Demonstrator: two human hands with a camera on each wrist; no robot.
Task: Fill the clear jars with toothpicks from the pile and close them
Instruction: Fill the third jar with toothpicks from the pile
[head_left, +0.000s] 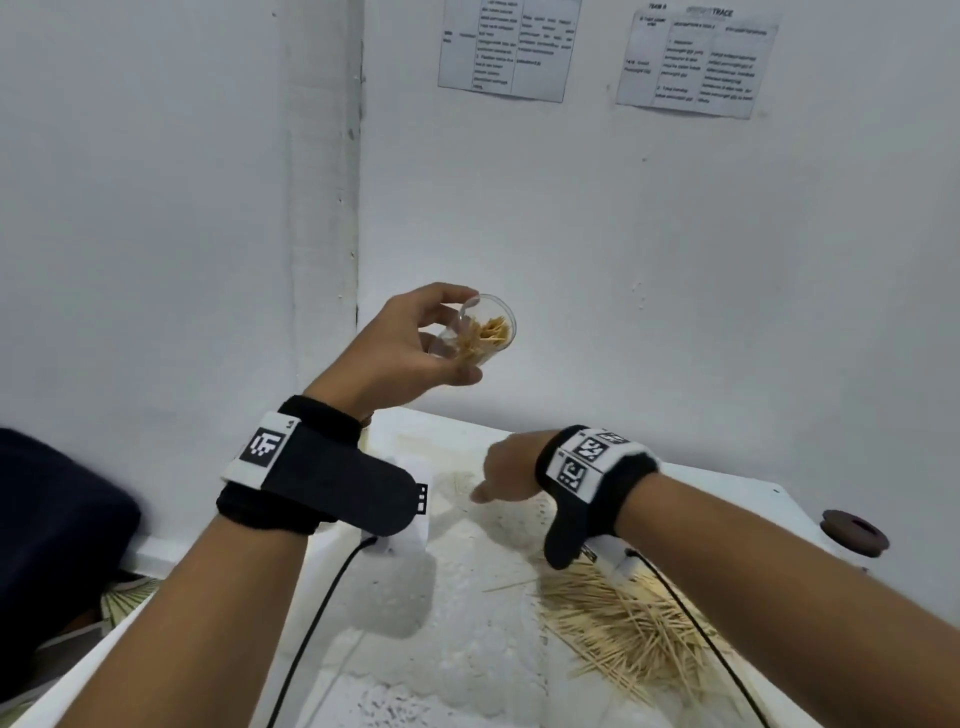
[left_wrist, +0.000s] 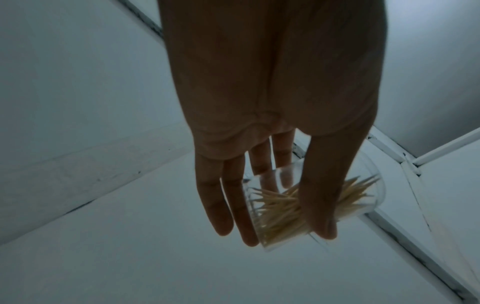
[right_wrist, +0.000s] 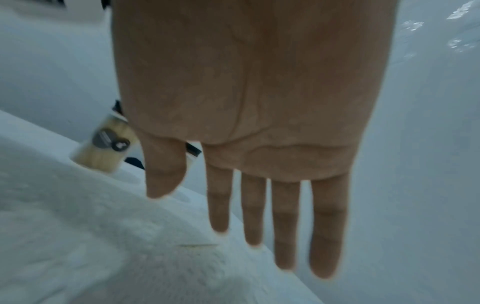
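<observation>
While the left hand (head_left: 410, 343) lifts a clear jar (head_left: 485, 332) against the white wall (head_left: 623, 260), the right hand (head_left: 506, 470) hangs flat over the table (head_left: 467, 597)
Largest first: two printed sheets (head_left: 509, 47) are stuck on the wall, one headed "TRACE", the small print too blurred to read; the white table carries the toothpick pile (head_left: 623, 629) near the right forearm, with a black cable crossing it; a dark brown ring-shaped lid (head_left: 854, 532) lies at the table's right edge; both wrists wear black bands with square black-and-white markers; the jar, tilted and part-filled with toothpicks, is gripped between thumb and fingers (left_wrist: 322, 195); the right hand's fingers (right_wrist: 285, 226) are straight and hold nothing; a labelled toothpick-filled jar (right_wrist: 106, 148) stands beyond its thumb, the label unreadable
</observation>
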